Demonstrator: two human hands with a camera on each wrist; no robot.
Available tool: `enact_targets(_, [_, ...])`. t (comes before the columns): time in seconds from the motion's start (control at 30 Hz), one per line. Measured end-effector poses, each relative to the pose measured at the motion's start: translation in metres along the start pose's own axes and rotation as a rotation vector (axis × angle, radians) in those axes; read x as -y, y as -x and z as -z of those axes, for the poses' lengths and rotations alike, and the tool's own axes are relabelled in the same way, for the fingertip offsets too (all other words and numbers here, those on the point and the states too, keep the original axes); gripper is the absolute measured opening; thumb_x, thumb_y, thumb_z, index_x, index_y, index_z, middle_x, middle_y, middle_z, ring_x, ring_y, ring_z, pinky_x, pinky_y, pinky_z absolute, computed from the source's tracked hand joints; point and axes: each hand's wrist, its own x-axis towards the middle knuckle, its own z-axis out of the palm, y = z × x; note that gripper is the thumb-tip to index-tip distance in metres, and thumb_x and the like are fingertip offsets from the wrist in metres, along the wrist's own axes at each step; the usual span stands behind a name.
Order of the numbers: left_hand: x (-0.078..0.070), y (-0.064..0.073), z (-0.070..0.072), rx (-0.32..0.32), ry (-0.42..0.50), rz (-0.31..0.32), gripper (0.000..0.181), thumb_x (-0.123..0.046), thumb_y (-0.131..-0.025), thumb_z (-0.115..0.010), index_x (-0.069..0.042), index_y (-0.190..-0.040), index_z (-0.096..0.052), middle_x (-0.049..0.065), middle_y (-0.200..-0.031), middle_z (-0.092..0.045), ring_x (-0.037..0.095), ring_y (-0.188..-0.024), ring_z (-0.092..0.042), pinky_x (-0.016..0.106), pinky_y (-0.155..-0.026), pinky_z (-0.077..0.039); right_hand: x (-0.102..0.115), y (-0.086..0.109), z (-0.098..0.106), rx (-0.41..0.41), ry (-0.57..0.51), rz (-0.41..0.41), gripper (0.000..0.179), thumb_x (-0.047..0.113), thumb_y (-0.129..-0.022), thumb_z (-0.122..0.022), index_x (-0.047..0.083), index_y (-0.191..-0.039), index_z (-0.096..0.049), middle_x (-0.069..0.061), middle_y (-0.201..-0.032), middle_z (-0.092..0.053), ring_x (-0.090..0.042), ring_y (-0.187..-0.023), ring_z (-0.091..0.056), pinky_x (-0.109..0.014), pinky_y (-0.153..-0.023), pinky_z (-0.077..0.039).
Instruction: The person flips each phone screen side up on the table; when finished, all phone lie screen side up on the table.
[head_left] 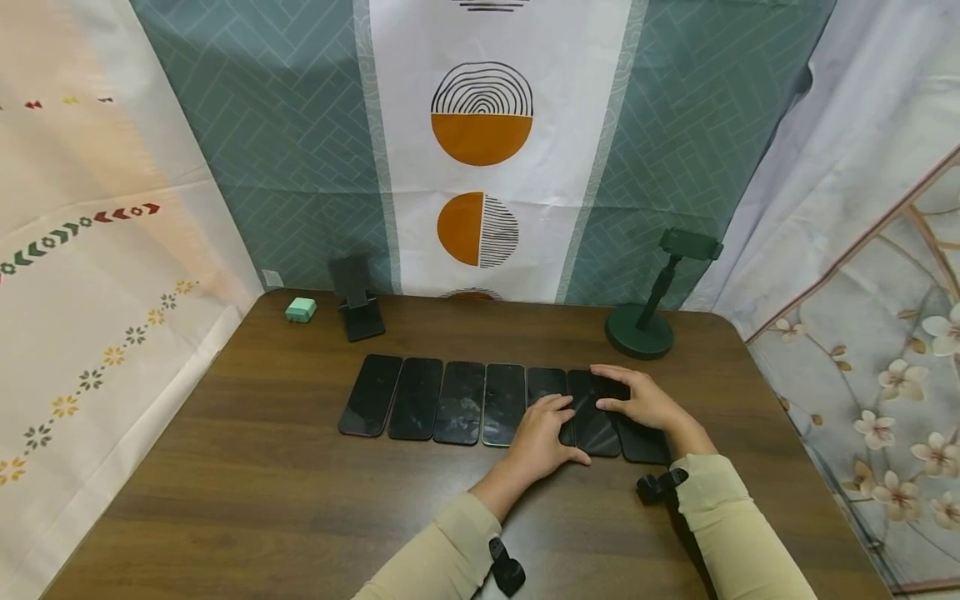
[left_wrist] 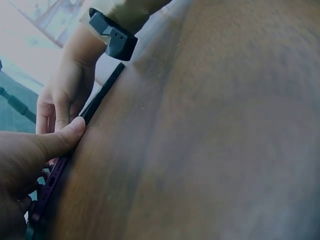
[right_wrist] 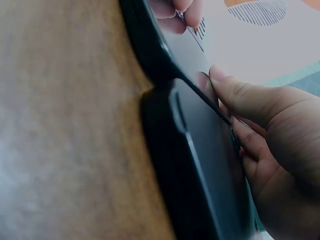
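Seven dark phones lie side by side in a row, screens dark. My left hand (head_left: 538,442) reaches over the fifth phone (head_left: 546,382), covering part of it. Its fingertips hold the left edge of the sixth phone (head_left: 596,435), with the thumb at the near edge. At that phone's far right corner, my right hand (head_left: 648,404) grips with thumb and fingers, overlapping the seventh phone (head_left: 643,444). In the left wrist view the left thumb (left_wrist: 62,140) presses a phone's end. The right wrist view shows the right thumb (right_wrist: 245,97) at a phone's far end.
Left of the hands lie the other phones, among them the first phone (head_left: 371,396). Behind the row stand a black phone stand (head_left: 363,317), a small mint-green block (head_left: 301,310) and a dark green stand (head_left: 640,332) with a round base. Cloth hangs along the wooden table (head_left: 247,467).
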Motion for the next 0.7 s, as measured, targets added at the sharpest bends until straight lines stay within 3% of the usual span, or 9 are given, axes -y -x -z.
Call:
enact_targets(0.23, [0.001, 0.002, 0.005, 0.023, -0.04, -0.048, 0.073, -0.052, -0.073, -0.086, -0.008, -0.129, -0.07, 0.002, -0.145, -0.058, 0.021, -0.141, -0.045, 0.041, -0.116, -0.037, 0.001, 0.001, -0.001, -0.014, 0.015, -0.003, 0.064, 0.016, -0.09, -0.078, 0.001, -0.146, -0.052, -0.021, -0.149, -0.05, -0.042, -0.139, -0.043, -0.063, -0.11, -0.036])
enact_targets(0.47, [-0.005, -0.001, 0.006, 0.059, -0.037, -0.029, 0.068, -0.057, -0.086, -0.075, -0.013, -0.137, -0.066, 0.0, -0.147, -0.056, 0.019, -0.144, -0.041, 0.041, -0.118, -0.034, 0.0, 0.004, 0.007, -0.085, 0.051, -0.012, 0.059, 0.017, -0.093, -0.076, -0.001, -0.144, -0.054, -0.022, -0.144, -0.055, -0.044, -0.134, -0.048, -0.064, -0.107, -0.038])
enact_targets(0.7, [-0.011, -0.007, -0.001, 0.029, -0.025, -0.077, 0.065, -0.056, -0.091, -0.07, -0.013, -0.139, -0.063, 0.0, -0.149, -0.054, 0.02, -0.145, -0.039, 0.043, -0.118, -0.033, -0.007, 0.012, 0.016, -0.153, 0.082, -0.032, 0.052, 0.014, -0.094, -0.074, -0.004, -0.14, -0.056, -0.024, -0.138, -0.059, -0.045, -0.13, -0.052, -0.064, -0.106, -0.04])
